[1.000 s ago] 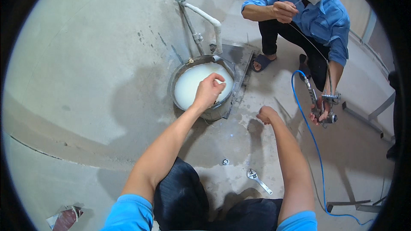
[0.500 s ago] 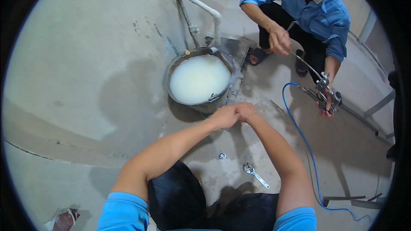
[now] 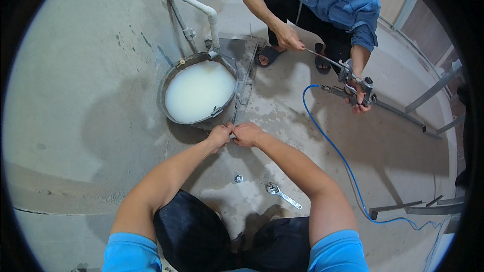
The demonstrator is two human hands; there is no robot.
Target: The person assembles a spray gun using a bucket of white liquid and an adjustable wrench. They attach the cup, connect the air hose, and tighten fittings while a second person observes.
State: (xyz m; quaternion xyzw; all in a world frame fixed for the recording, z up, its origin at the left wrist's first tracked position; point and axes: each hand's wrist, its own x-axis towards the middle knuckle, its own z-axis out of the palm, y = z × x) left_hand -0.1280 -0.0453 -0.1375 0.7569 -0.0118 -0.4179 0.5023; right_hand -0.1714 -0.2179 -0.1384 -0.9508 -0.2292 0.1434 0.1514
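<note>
Just in front of a dark bucket full of milky white liquid, both my hands meet low over the floor. My left hand is closed, its fingers curled inward. My right hand is closed too, its fingertips against those of the left. Whatever lies between the fingers is hidden or too small to name. On the floor nearer to me lie a small round metal part and an adjustable wrench.
Across from me a squatting person in a blue shirt holds a metal spray gun and a thin rod. A blue hose trails from the gun along the floor. Pipes stand behind the bucket; metal bars lie at right.
My view has swung to the right, so everything sits further left. My hands stay together by the bucket, the grip turned slightly. The other person's hand on the rod has lowered a little.
</note>
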